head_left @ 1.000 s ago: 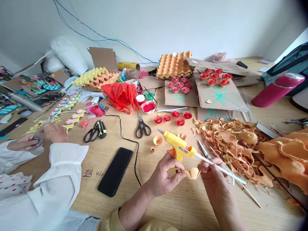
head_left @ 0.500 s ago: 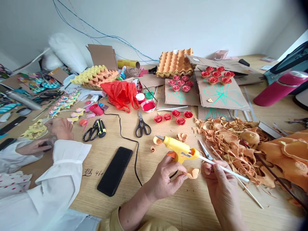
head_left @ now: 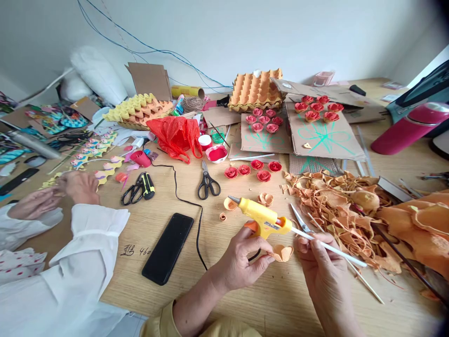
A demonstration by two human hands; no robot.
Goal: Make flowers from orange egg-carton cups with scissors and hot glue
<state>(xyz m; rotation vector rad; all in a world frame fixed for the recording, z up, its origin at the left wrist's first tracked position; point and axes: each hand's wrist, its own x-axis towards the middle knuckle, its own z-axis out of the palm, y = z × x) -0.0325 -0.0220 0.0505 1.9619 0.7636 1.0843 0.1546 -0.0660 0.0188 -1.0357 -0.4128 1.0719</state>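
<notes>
My left hand (head_left: 242, 257) pinches an orange egg-carton cup (head_left: 283, 253) with petal-like edges between thumb and forefinger. Just above those fingers is a yellow glue gun (head_left: 261, 216), nozzle to the left; its handle runs down behind my left hand, and I cannot tell how firmly it is gripped. A white glue stick (head_left: 338, 252) sticks out of the gun's back end. My right hand (head_left: 324, 276) is closed with thumb and fingers on this stick. Beyond the gun lie an unpainted orange flower (head_left: 265, 199), a loose cup (head_left: 229, 204) and a small curled piece (head_left: 223, 216).
Orange scraps (head_left: 336, 206) pile up at right beside small scissors (head_left: 300, 217). Black scissors (head_left: 207, 182), a phone (head_left: 167, 248) and a cable lie left of my hands. Red flowers (head_left: 264, 175) stand farther back. A co-worker's hands (head_left: 79, 187) are at far left.
My hands stay almost in place; the cup in my left fingers has tipped slightly, showing more of its side. The co-worker's hands have shifted, the nearer one rising.
</notes>
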